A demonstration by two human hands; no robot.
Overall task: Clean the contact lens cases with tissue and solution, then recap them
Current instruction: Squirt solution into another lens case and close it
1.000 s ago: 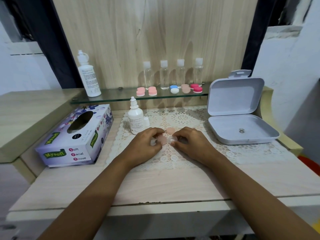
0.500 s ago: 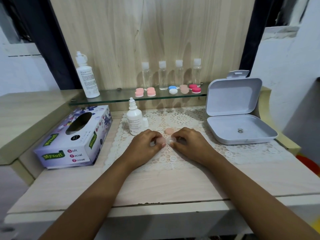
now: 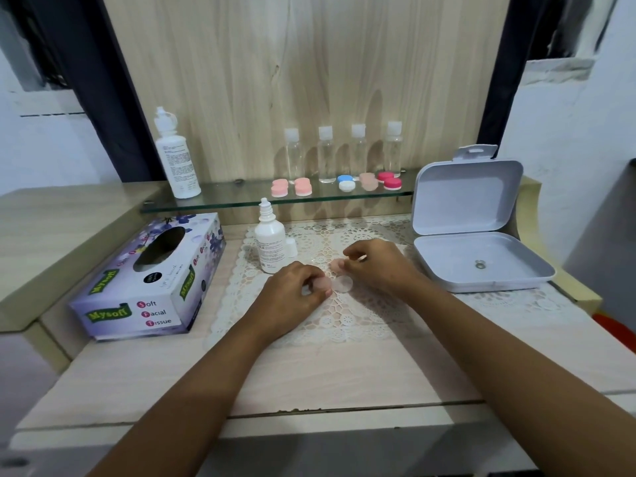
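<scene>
A pale wooden table (image 3: 344, 373) carries a lace mat (image 3: 347, 321) under the left grip (image 3: 296, 287) and right grip (image 3: 375, 266); a tissue box (image 3: 148, 280) lies left of them; an open white case (image 3: 481, 263) sits to their right.

Home vanity: wood-panel back (image 3: 309, 80), glass shelf (image 3: 241, 201), lace mat (image 3: 361, 315), tissue box (image 3: 151, 280).

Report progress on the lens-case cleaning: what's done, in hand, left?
Done: one well of the lens case is uncapped, and the solution bottle stands open. In hand: left hand holds the case; right hand pinches the loose pink cap. Left: no tissue is out of the tissue box; five shelf cases look capped.
</scene>
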